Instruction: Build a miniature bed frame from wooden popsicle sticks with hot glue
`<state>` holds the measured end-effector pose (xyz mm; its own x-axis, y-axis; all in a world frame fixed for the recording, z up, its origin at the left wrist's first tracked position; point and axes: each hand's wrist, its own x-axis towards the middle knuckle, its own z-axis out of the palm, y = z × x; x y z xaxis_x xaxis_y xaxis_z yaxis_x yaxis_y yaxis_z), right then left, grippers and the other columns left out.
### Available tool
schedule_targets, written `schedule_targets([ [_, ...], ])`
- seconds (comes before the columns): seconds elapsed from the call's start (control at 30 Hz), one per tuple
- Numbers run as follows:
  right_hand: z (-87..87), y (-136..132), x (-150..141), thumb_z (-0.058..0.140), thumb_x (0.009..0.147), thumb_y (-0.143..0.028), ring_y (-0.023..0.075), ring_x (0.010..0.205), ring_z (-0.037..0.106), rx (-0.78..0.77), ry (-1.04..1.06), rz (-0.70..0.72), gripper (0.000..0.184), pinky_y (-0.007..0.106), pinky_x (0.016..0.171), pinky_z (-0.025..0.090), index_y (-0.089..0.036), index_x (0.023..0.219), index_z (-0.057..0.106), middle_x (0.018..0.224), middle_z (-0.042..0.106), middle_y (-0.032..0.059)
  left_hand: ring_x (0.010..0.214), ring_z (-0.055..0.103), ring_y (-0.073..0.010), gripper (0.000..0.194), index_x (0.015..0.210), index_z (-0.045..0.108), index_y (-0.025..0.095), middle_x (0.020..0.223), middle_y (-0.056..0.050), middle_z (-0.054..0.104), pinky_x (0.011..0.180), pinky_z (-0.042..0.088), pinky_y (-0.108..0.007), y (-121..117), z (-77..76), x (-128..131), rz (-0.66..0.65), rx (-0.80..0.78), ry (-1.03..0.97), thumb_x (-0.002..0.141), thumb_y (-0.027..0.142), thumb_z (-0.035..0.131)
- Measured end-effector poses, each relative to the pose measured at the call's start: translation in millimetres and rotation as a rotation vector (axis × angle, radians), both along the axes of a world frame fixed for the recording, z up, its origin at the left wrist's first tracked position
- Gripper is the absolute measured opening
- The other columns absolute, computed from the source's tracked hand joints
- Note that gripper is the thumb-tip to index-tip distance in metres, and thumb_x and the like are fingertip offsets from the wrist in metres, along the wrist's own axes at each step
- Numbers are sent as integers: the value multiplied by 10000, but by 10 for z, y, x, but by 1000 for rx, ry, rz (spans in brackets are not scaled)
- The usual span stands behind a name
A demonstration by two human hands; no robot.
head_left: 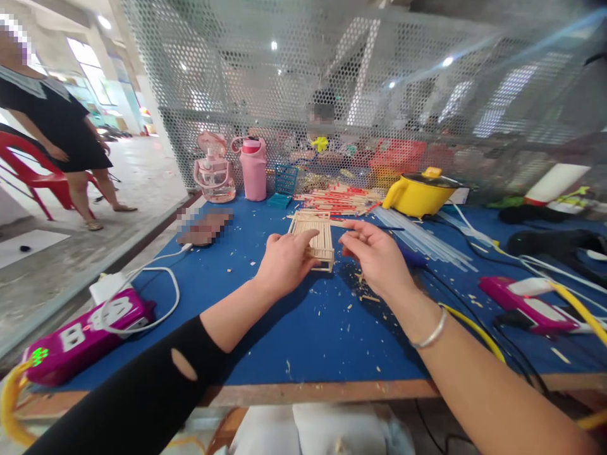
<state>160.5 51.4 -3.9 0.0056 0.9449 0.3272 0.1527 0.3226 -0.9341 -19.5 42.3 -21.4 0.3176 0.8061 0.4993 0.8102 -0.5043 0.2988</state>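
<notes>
My left hand grips the near left side of a small bed-like frame made of thin wooden sticks. Its thumb and fingers close over the frame's edge, and slats run lengthwise across the top. Just right of the frame is my right hand, with its fingers bent toward the thumb in a pinch. Anything between those fingertips is too small to make out. Behind the frame lies a pile of red and pale wooden sticks. Broken bits of stick lie under my right hand.
Long translucent glue sticks and a yellow electric pot stand to the right. Purple power strips with cables lie on both sides. Pink bottles stand before the perforated metal screen. A person stands at far left.
</notes>
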Motion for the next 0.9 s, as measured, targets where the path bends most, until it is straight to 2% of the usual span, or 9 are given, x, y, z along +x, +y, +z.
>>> schedule_targets([
  [0.13,106,-194,84,669,766,-317,115,651,587,22,-83,-8,191,266,660,477,-185,904,666,729,652,-6,878,649,-251,540,1270,498,211,962,-71,720,854,410,-435,-45,175,73,50,-14,-107,771,326,671],
  [0.3,257,-295,112,682,774,-334,117,622,641,-37,73,169,204,257,624,534,-187,898,614,730,687,1,759,639,-209,338,1047,656,223,858,-39,723,723,453,-342,-168,360,96,83,-91,-436,735,344,699],
  [0.37,330,-302,76,658,804,-329,115,648,659,0,67,219,174,253,651,548,-186,881,595,757,699,8,727,617,-179,330,1023,663,219,855,-29,714,682,456,-305,-217,412,49,64,-110,-584,728,363,702],
  [0.47,466,-323,25,620,846,-319,127,713,680,99,-7,258,160,265,701,557,-199,933,559,793,708,10,682,587,-145,424,1084,632,198,836,-18,698,632,452,-266,-269,479,-48,-14,-228,-746,700,352,728],
  [0.57,613,-344,28,580,878,-315,134,724,669,249,-237,232,117,266,681,543,-214,935,575,785,700,4,658,568,-132,418,1060,636,185,810,-11,687,611,443,-255,-274,527,-140,-81,-297,-732,688,348,735],
  [0.7,754,-275,70,654,830,-282,141,768,615,599,-617,172,42,292,716,505,-244,828,673,819,652,0,682,591,-149,394,1031,652,196,792,-10,678,620,458,-263,-203,573,-229,-206,-299,-591,685,365,734],
  [0.8,765,-136,59,675,815,-263,178,953,582,786,-707,216,60,359,850,479,-279,854,718,976,620,21,684,612,-162,486,1121,622,197,780,-14,674,605,473,-266,-143,623,-264,-282,-331,-538,675,348,743],
  [0.9,709,-1,18,670,820,-265,208,1062,545,845,-745,201,80,430,944,434,-299,854,734,1087,617,28,709,641,-177,496,1160,613,208,785,-21,692,636,500,-279,-119,682,-274,-367,-407,-564,686,298,728],
])
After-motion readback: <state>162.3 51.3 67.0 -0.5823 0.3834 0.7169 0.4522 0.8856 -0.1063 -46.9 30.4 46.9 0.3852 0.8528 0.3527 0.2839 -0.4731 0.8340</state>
